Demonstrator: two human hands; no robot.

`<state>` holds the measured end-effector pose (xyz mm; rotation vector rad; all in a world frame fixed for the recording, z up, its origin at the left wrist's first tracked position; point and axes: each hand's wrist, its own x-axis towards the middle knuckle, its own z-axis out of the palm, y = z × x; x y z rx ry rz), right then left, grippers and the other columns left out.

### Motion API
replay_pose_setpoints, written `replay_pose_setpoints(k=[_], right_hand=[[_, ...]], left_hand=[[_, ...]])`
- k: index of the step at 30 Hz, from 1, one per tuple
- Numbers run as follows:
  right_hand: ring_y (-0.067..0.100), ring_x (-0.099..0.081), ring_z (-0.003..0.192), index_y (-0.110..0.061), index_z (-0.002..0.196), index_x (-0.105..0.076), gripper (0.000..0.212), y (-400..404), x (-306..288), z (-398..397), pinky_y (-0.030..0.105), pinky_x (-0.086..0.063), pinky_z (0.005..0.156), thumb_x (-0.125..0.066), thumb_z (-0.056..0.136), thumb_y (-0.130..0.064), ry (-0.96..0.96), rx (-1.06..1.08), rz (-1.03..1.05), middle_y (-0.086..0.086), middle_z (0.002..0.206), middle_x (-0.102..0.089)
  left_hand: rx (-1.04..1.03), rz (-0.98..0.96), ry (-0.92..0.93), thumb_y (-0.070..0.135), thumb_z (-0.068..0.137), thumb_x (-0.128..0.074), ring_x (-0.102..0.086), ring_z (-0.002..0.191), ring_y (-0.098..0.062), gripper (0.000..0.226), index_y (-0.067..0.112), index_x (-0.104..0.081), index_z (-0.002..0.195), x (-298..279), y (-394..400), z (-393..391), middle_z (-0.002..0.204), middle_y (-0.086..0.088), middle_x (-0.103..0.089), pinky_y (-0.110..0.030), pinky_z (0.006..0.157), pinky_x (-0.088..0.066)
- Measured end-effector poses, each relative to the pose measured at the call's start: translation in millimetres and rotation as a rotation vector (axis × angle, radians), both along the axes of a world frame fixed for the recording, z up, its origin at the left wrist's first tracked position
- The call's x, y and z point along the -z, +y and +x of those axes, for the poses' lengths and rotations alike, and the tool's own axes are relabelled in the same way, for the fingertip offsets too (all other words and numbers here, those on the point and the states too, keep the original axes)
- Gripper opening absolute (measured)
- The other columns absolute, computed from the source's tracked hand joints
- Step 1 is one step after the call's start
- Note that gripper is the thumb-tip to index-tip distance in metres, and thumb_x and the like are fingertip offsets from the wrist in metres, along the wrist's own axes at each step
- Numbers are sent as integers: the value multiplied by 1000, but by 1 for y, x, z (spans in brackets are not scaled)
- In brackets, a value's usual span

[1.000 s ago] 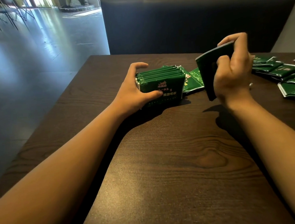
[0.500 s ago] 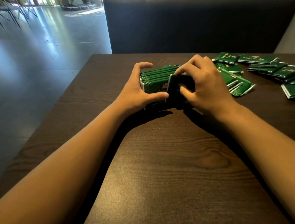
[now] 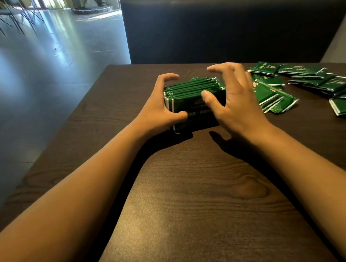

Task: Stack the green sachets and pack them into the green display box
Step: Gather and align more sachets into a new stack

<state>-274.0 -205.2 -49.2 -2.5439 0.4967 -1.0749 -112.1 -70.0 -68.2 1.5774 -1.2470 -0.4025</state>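
Dark wood desk (image 3: 195, 202), frame centre. Left hand (image 3: 161, 108) grips green display box (image 3: 195, 108) at its left end, steadying upright sachets. Right hand (image 3: 234, 102) hovers, fingers spread, holding nothing. Loose sachets (image 3: 318, 82) spread upper right, awaiting stacking.

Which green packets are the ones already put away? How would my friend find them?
Look at the dark wooden table, then at the left hand near its far edge. That hand holds the green display box, and the packed sachets stand on edge in a tight row inside it, unlike the loose sachets lying flat and scattered at the right.
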Motion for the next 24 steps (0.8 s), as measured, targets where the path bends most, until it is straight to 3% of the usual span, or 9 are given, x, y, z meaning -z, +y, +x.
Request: replay_pose_setpoints(k=[3, 6, 11, 15, 17, 20, 24], right_hand=[[19, -34, 140, -25, 148, -39, 56, -1, 15, 3, 33, -33, 110, -58, 97, -40, 124, -115, 188, 4, 151, -33], [14, -24, 146, -26, 151, -34, 59, 28, 44, 49, 27, -25, 110, -60, 99, -34, 170, -164, 237, 4, 157, -25], [16, -32, 144, -25, 149, -40, 51, 21, 43, 49, 33, -31, 111, -46, 102, -43, 111, -132, 241, 4, 155, -33], [21, -39, 138, -23, 142, -50, 57, 8, 36, 44, 45, -34, 114, -28, 97, -51, 25, 74, 239, 4, 147, -46], [23, -36, 141, -25, 142, -50, 56, -3, 36, 40, 50, -30, 115, -26, 98, -50, 93, 185, 228, 3, 149, -46], [24, -25, 149, -27, 148, -43, 47, -17, 41, 34, 49, -21, 118, -40, 103, -39, 299, 293, 191, 3, 158, -37], [33, -10, 154, -33, 155, -34, 57, -21, 44, 30, 51, -9, 122, -48, 101, -42, 621, 335, 123, 7, 167, -20]], left_hand=[[-4, 2, 30, 3, 83, -83, -68, 116, -16, 84, 17, -31, 148, 2, 2, 0, 136, -8, -54, -26, 89, -59], [-23, 18, 31, 18, 80, -89, -66, 120, -18, 88, 21, -31, 148, 29, 24, 43, 141, -6, -52, -30, 95, -59], [-49, 1, 13, 9, 81, -86, -68, 116, -18, 83, 19, -35, 145, 30, 25, 44, 134, -6, -57, -32, 94, -60], [-60, 15, 25, 9, 82, -86, -68, 117, -20, 80, 23, -36, 143, 29, 25, 44, 135, -6, -58, -40, 97, -60], [-65, 13, 26, 10, 82, -86, -68, 117, -20, 79, 24, -36, 142, 29, 26, 44, 135, -6, -58, -42, 97, -60], [-67, 12, 26, 10, 82, -86, -67, 117, -21, 79, 23, -37, 142, 29, 25, 44, 134, -6, -58, -44, 97, -60], [-75, 10, 33, 11, 82, -86, -68, 116, -21, 78, 24, -37, 142, 29, 26, 43, 133, -7, -58, -45, 97, -60]])
